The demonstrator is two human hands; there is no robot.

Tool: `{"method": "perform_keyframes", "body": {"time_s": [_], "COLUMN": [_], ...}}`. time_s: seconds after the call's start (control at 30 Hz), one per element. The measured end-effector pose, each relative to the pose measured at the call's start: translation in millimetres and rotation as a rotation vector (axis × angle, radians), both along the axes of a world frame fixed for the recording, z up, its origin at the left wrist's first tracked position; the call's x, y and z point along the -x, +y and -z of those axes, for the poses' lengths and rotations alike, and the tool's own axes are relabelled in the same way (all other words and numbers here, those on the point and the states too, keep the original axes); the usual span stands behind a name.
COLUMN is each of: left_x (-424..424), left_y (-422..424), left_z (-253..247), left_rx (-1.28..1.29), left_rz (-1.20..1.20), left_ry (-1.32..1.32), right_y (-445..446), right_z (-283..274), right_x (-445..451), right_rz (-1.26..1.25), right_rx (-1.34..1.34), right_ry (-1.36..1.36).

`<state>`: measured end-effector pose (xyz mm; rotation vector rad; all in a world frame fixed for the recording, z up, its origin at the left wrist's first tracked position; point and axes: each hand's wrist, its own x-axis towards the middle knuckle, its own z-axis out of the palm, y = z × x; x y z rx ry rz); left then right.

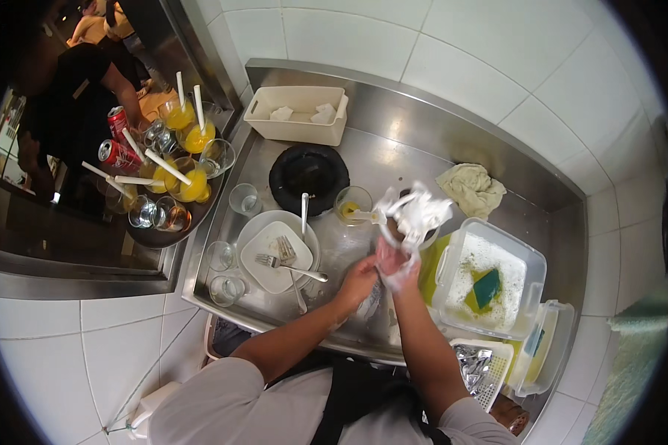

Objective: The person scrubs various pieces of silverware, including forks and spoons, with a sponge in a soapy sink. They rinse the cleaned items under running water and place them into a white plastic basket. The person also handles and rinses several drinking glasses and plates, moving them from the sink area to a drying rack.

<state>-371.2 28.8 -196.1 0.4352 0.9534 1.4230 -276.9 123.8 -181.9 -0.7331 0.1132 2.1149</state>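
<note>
Close together over the middle of a steel sink counter (389, 150) are both hands. My right hand (398, 266), wet with foam, is at the near rim of a round bowl (391, 233); its grip is blurred. Crumpled white paper (420, 214) piles over that bowl and hides most of it. My left hand (360, 283) meets the right at the wrist side, its fingers bent; a clear, shiny thing (371, 303) shows below it, its kind unclear. Left of the bowl stands a glass (352, 201) with some yellow drink and a pale piece across its rim.
Stacked plates (275, 253) with forks, a black plate (309, 178) and glasses (245, 200) lie left. A cream bin (295, 125) stands behind. Rightward are a cloth (472, 190), a sudsy tub (492, 278) with a sponge and a cutlery basket (481, 372). A loaded tray (161, 236) fills the hatch; a person stands beyond.
</note>
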Motion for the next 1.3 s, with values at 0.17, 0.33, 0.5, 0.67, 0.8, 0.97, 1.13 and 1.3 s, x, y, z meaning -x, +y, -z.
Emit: {"method": "perform_keyframes", "body": {"time_s": [0.17, 0.33, 0.5, 0.67, 0.8, 0.97, 1.13, 1.3], "left_x": [42, 106, 127, 134, 143, 157, 145, 87], "left_y": [-78, -178, -188, -167, -134, -133, -122, -83], "left_z": [-87, -85, -62, -29, -34, -12, -27, -21], "left_rx": [0.412, 0.561, 0.786, 0.726, 0.643, 0.645, 0.714, 0.663], "left_rz": [0.285, -0.025, -0.38, -0.488, -0.643, -0.648, -0.445, -0.342], "left_ry": [0.475, 0.476, 0.397, 0.383, 0.351, 0.339, 0.319, 0.28], "right_y": [31, -4, 25, 96, 133, 56, -30, -69], "right_z": [33, 35, 61, 121, 107, 31, 7, -61], "right_x": [31, 80, 121, 131, 128, 122, 53, 4], "right_rz": [-0.279, -0.187, 0.008, 0.213, 0.113, -0.279, -0.451, -0.252], "right_rx": [-0.309, -1.184, -1.225, -1.048, -0.83, -0.411, -0.498, -0.81], "right_ry": [-0.62, -1.426, -1.542, -1.697, -1.642, -0.894, -1.187, -1.406]}}
